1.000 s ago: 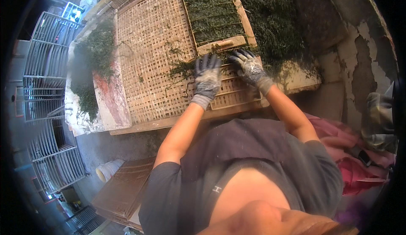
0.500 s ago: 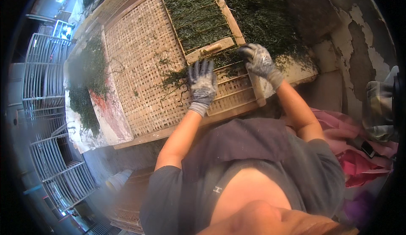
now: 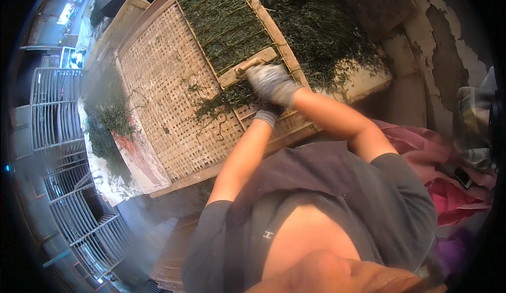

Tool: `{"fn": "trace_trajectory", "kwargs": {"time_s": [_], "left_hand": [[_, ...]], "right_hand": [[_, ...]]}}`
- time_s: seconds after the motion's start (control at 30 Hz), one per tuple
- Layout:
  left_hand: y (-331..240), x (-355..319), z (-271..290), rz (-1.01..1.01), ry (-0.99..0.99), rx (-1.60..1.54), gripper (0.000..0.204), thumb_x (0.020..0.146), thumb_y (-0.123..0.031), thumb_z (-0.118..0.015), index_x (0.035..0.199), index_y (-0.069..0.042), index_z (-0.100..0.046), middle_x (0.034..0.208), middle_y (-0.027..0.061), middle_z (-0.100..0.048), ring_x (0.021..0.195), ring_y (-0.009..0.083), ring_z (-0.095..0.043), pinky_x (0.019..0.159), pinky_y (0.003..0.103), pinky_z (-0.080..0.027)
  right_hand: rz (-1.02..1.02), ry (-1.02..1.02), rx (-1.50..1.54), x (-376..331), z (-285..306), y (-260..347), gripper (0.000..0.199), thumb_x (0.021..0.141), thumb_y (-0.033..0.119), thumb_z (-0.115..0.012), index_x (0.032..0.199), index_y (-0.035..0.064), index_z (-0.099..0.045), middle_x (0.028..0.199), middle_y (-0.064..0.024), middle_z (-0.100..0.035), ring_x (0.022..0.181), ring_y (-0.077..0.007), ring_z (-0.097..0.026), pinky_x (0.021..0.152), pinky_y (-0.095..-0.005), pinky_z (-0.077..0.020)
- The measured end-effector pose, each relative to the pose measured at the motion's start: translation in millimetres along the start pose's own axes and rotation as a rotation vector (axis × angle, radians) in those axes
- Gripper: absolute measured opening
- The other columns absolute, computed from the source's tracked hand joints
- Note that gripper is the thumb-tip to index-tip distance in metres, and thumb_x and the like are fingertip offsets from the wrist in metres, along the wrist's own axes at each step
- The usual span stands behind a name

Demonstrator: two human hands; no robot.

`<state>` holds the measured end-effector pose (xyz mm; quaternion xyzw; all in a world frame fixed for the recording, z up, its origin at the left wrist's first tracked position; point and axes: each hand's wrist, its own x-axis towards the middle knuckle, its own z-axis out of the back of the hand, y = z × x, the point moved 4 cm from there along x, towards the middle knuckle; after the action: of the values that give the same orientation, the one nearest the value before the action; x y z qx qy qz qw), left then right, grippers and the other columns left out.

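Metal wire racks (image 3: 58, 108) stand at the left, beside a woven bamboo tray (image 3: 168, 108) lying flat. On the tray rests a wooden frame (image 3: 247, 66) filled with dark green seaweed (image 3: 224, 21); loose strands (image 3: 221, 103) trail below it. The left hand (image 3: 266, 114) is mostly hidden, its grip unreadable. The gloved right hand (image 3: 271, 82) presses flat-fingered on the frame's lower edge. A cracked plaster wall (image 3: 448, 34) rises at the right.

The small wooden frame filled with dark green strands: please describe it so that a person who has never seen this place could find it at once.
Find the large woven bamboo tray on the work surface. On its far right part lies the wooden frame, a rectangle packed flat with dark green strands, and the gloved right hand touches its near edge. Unlike the loose green heap to its right, its filling is flat and bordered by pale wood.
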<state>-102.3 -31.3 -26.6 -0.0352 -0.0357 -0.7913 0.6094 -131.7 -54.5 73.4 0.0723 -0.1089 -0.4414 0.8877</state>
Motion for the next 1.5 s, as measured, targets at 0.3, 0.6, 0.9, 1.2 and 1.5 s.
{"fn": "trace_trajectory", "kwargs": {"time_s": [0.3,0.6,0.9,1.2,1.5], "left_hand": [[-3,-18,-26,0.112,-0.392,-0.388,0.032,0.102,-0.026,-0.052,0.128,-0.010,-0.064,0.124,0.0134,-0.067,0.115,0.0298,-0.065,0.102,0.047,-0.051],[92,-70,84,0.178,-0.230,-0.835,0.027,0.098,-0.016,-0.071,0.122,-0.005,-0.075,0.111,0.0137,-0.079,0.099,0.0235,-0.075,0.087,0.036,-0.062],[75,-96,101,-0.052,-0.100,-0.243,0.031,0.099,-0.016,-0.060,0.128,-0.015,-0.072,0.104,0.0151,-0.074,0.088,0.0299,-0.072,0.081,0.043,-0.060],[33,-19,51,-0.154,0.258,0.077,0.024,0.100,-0.022,-0.056,0.115,-0.019,-0.075,0.094,0.0089,-0.071,0.089,0.0244,-0.071,0.072,0.041,-0.060],[166,-77,98,0.449,-0.114,-0.531,0.027,0.099,-0.024,-0.064,0.119,-0.009,-0.076,0.100,0.0150,-0.078,0.091,0.0297,-0.073,0.081,0.043,-0.060]], "right_hand": [[-0.126,0.259,0.638,6,58,-8,0.033,0.098,0.024,-0.057,0.119,0.0036,-0.073,0.114,-0.0175,-0.076,0.108,-0.0302,-0.073,0.096,-0.0424,-0.0573],[-0.219,0.138,1.213,-24,-5,-83,0.042,0.102,0.023,-0.058,0.142,0.0102,-0.063,0.131,-0.0097,-0.071,0.119,-0.0197,-0.065,0.108,-0.0327,-0.0494],[-0.210,0.203,0.125,-86,-9,-118,0.022,0.100,0.019,-0.060,0.117,0.0060,-0.067,0.111,-0.0205,-0.066,0.104,-0.0359,-0.069,0.094,-0.0465,-0.0573],[0.077,0.258,0.729,-26,9,-81,0.044,0.095,0.014,-0.061,0.138,0.0038,-0.063,0.135,-0.0168,-0.069,0.119,-0.0319,-0.068,0.101,-0.0399,-0.0544],[0.095,0.379,0.172,-35,8,-86,0.026,0.092,0.019,-0.065,0.113,0.0061,-0.075,0.101,-0.0172,-0.075,0.101,-0.0371,-0.073,0.091,-0.0473,-0.0584]]}}
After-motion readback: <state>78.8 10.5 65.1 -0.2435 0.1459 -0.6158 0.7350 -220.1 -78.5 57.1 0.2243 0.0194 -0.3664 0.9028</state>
